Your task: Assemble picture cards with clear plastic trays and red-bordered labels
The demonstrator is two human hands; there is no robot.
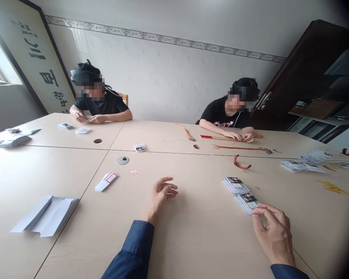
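My left hand hovers over the table with its fingers half curled; a small white label with a red border is at the tip of its index finger. A similar label lies on the table farther left. On the right, my right hand pinches the near edge of a stack of printed cards, each with a dark picture panel. A second card stack lies just behind, touching it.
Folded white papers and white strips lie left, near a metal disc. Red-handled pliers, yellow pieces and more card piles lie right. Two people sit across, one handling orange strings.
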